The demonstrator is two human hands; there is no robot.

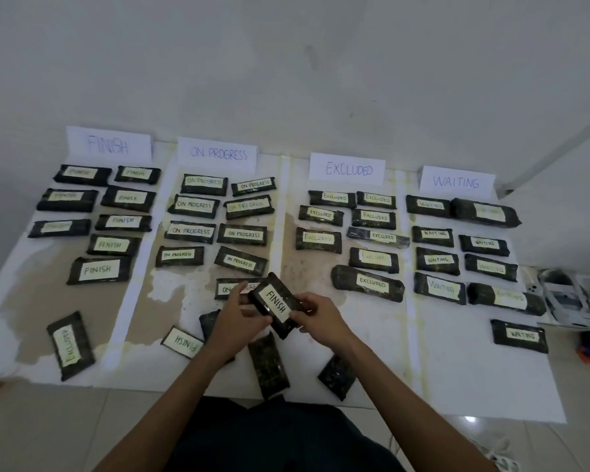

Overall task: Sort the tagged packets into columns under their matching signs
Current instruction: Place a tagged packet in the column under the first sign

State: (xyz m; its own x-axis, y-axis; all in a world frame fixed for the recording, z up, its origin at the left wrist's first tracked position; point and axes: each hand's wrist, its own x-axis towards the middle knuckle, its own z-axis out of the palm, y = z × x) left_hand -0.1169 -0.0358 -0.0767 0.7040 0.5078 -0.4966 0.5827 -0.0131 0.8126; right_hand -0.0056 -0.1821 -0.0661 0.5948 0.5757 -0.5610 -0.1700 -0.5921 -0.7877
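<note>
Both hands hold one black packet tagged FINISH above the mat's near middle. My left hand grips its left side and my right hand grips its near right end. Four paper signs stand at the back: FINISH, ON PROGRESS, EXCLUDED, WAITING, each with several tagged packets laid in columns below. Loose near the front lie an EXCLUDED packet, a FINISH packet and two packets with no tag showing.
A white mat with pale dividing strips covers the floor up to a white wall. A phone and a white shoe lie off the mat's right edge. My dark-clothed lap is at the near edge.
</note>
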